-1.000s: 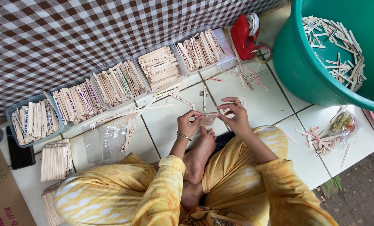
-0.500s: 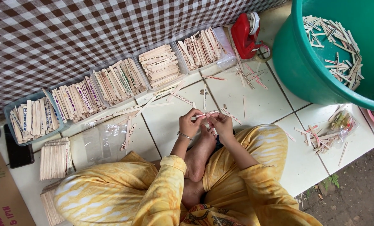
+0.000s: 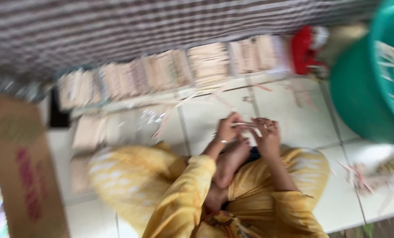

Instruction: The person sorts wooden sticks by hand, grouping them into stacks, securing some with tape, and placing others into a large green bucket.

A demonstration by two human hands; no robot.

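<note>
Yellow tie-dye sleeves and trousers fill the lower middle of the blurred head view; the person sits cross-legged on a white tiled floor, one bare foot tucked between the knees. Left hand and right hand meet just above the foot. A thin pale wooden stick spans the gap between them, fingers of both hands closed on it, left at one end, right at the other; motion blur hides the exact grip. A thin bangle sits at the left wrist.

Beyond the hands, a row of clear trays of wooden sticks lines the foot of a checked cloth. A red tape dispenser stands at the right end of the row, near a large green basin holding more sticks. Loose sticks lie scattered on the tiles between trays and hands. A brown cardboard box occupies the left edge, well apart from the hands.
</note>
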